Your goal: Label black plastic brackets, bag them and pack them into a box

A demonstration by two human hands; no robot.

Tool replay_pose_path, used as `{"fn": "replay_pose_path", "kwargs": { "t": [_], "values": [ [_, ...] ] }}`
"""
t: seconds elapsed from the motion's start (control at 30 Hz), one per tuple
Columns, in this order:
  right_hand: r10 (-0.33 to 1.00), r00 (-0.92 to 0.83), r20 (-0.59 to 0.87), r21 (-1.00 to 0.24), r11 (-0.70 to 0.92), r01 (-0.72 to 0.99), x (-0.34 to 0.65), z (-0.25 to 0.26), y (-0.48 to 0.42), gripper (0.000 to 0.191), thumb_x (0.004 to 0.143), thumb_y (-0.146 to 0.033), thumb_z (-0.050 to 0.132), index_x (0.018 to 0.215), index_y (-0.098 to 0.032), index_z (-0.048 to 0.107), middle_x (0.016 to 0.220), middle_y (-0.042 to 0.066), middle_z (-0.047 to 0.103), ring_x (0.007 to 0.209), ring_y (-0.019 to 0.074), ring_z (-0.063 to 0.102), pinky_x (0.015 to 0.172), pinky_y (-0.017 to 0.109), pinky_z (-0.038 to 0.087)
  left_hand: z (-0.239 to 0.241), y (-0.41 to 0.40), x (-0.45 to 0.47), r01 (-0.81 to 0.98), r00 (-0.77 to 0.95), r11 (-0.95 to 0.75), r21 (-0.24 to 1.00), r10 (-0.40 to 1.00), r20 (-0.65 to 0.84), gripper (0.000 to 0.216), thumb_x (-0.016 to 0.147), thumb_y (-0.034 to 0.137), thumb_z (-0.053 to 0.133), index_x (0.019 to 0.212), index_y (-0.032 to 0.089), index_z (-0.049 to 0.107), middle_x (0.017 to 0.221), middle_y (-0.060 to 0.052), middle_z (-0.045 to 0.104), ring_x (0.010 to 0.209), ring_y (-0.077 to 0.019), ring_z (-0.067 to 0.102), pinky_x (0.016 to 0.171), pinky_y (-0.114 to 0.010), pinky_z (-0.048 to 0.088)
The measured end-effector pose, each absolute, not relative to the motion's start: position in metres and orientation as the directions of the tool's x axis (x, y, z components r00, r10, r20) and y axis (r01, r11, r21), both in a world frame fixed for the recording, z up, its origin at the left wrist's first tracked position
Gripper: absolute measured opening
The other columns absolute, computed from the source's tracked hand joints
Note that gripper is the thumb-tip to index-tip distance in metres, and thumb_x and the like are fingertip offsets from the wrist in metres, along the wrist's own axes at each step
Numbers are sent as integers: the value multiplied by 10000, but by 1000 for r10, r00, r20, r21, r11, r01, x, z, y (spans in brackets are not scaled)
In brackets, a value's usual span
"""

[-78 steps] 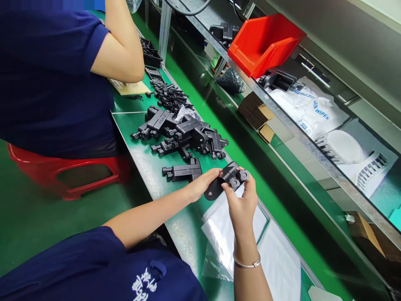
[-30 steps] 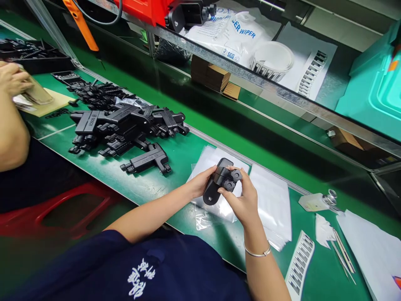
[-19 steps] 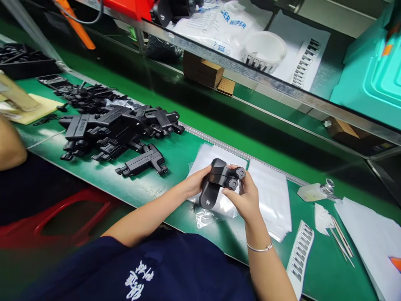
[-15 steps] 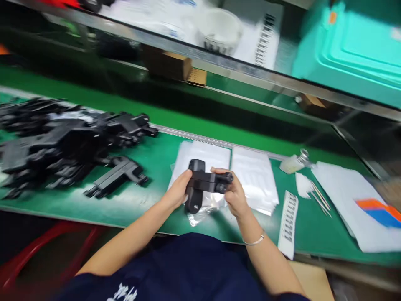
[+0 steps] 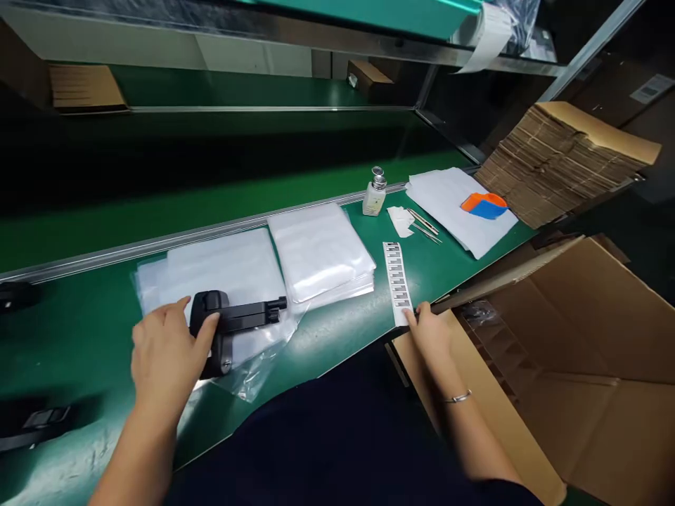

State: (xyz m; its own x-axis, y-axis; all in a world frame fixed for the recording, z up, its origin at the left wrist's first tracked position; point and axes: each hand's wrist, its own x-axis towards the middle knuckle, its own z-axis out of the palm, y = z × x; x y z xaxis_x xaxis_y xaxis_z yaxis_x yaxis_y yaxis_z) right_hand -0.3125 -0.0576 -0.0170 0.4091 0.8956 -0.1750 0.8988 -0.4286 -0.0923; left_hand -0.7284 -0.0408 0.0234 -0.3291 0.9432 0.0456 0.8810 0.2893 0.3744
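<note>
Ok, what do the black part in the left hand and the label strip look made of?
Black part: probably hard, satin plastic, uniformly dark with rounded edges and soft highlights. Label strip: smooth, thin and white with dark printing; paper or film, unclear which.

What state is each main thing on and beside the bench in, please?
Black T-shaped plastic part: gripped by left hand
White printed label strip: lying flat, right hand at near end
Translucent plastic bags: stacked flat
Squarish translucent bottle: upright
Large brown cardboard box: open
Brown cardboard sheets: stacked
</note>
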Motion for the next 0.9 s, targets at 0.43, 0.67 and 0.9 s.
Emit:
{"fn": "replay_pose_path", "kwargs": {
  "t": [0.43,0.67,0.9],
  "values": [
    [901,418,-113,-989,-64,-130,-325,-50,-80,312,715,-412,690,916,-223,545,567,-81,490,447,88,416,464,222,376,-16,3,-485,76,646,203,976,736,-203,623,788,393,628,1346,175,461,1052,-93,706,910,-217,673,784,-317,511],
    [891,392,227,-912,53,406,-310,-50,-79,189,889,-332,569,993,-220,679,901,47,645,797,175,609,709,329,519,-21,6,-463,76,588,264,962,767,-257,290,744,309,644,987,150,646,672,7,618,577,-117,543,555,-214,391],
    [763,129,633,-399,180,899,-305,-49,-73,110,903,-276,599,936,-221,689,965,71,673,952,209,617,946,414,449,-27,12,-458,97,585,271,958,762,-276,308,746,365,633,955,143,672,614,25,568,549,-113,494,543,-217,366]
  ]
}}
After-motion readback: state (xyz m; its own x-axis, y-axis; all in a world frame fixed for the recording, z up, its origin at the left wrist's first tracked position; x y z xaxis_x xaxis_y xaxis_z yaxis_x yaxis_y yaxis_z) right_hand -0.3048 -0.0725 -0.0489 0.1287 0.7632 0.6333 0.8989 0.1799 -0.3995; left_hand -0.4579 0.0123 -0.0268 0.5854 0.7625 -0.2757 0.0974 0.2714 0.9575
